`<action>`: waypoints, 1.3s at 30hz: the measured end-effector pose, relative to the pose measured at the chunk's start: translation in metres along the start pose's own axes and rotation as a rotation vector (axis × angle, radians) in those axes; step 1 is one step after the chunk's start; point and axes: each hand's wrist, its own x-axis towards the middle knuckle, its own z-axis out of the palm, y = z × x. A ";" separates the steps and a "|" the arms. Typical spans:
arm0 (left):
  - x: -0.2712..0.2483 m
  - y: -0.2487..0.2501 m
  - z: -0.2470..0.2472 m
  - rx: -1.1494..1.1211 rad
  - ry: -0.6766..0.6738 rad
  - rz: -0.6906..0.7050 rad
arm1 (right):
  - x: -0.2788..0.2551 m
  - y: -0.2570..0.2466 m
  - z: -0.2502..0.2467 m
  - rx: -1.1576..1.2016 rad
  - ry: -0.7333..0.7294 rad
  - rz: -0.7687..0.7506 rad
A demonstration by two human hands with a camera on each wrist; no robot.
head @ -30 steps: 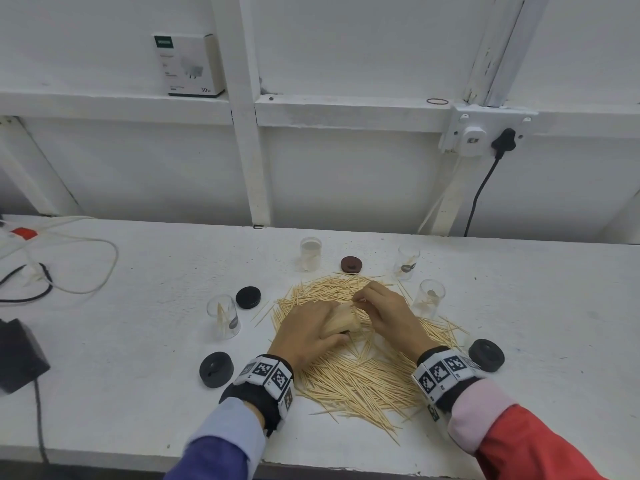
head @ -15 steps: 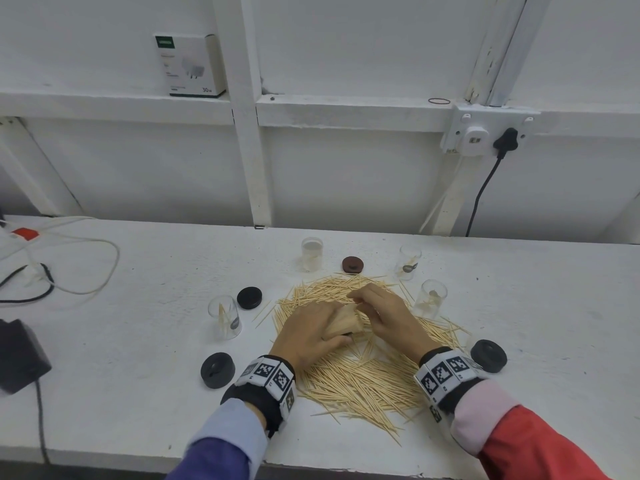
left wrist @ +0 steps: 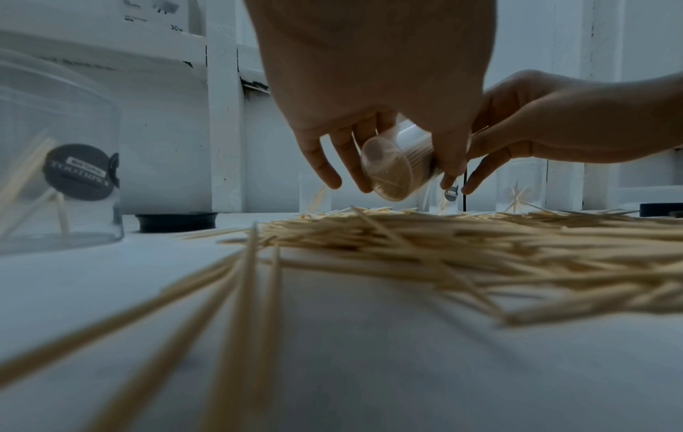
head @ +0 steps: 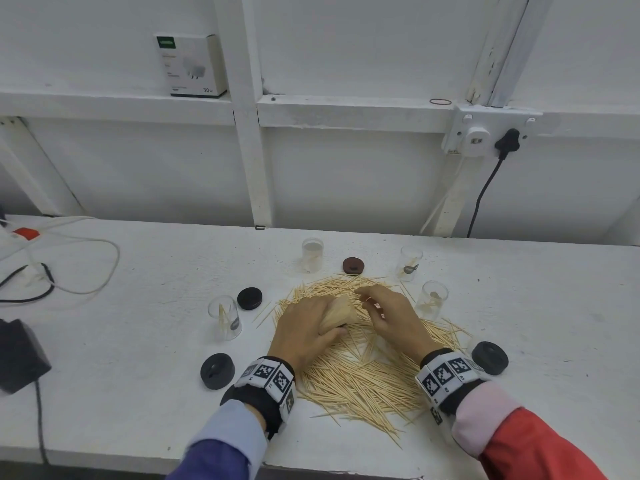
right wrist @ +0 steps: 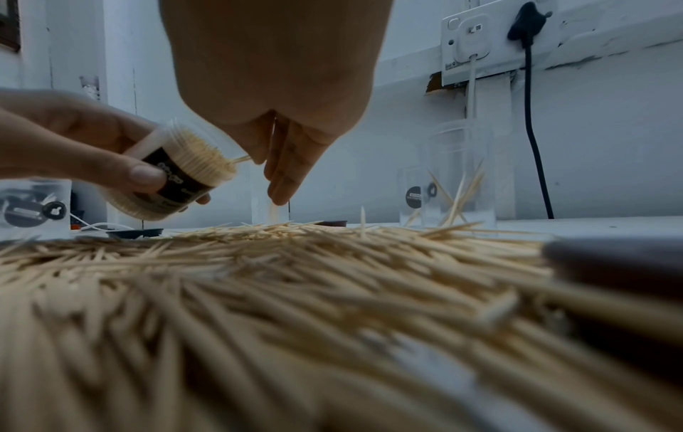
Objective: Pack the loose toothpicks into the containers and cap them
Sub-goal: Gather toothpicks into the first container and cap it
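A big pile of loose toothpicks [head: 363,372] lies on the white table [head: 138,341]. My left hand [head: 327,322] grips a clear container [head: 337,315] packed with toothpicks and holds it tilted just above the pile, mouth to the right. In the left wrist view its clear base [left wrist: 395,169] faces the camera. My right hand [head: 363,299] sits at the mouth, fingers pointing down, pinching a toothpick [right wrist: 242,159] that sticks out of the container [right wrist: 177,175]. Several other clear containers [head: 225,317] [head: 312,255] [head: 409,263] [head: 432,299] stand uncapped, each with a few toothpicks inside.
Black caps [head: 249,298] [head: 217,371] [head: 489,357] and a brown cap [head: 353,265] lie around the pile. Cables [head: 69,271] and a black adapter [head: 17,355] are at the far left. A wall socket [head: 481,133] with a plugged lead is behind.
Both hands stay over the pile with the container. The right hand's fingers have shifted slightly at the container's mouth.
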 end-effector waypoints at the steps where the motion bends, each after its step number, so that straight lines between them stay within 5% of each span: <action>1: 0.000 0.000 0.000 0.003 -0.002 -0.001 | 0.000 0.000 0.000 -0.002 0.002 -0.008; 25: 0.001 -0.003 0.003 0.055 -0.010 -0.011 | 0.002 -0.009 -0.004 -0.028 0.003 -0.167; 39: 0.000 -0.002 0.001 0.010 0.040 -0.043 | 0.009 -0.015 -0.009 0.111 0.086 -0.065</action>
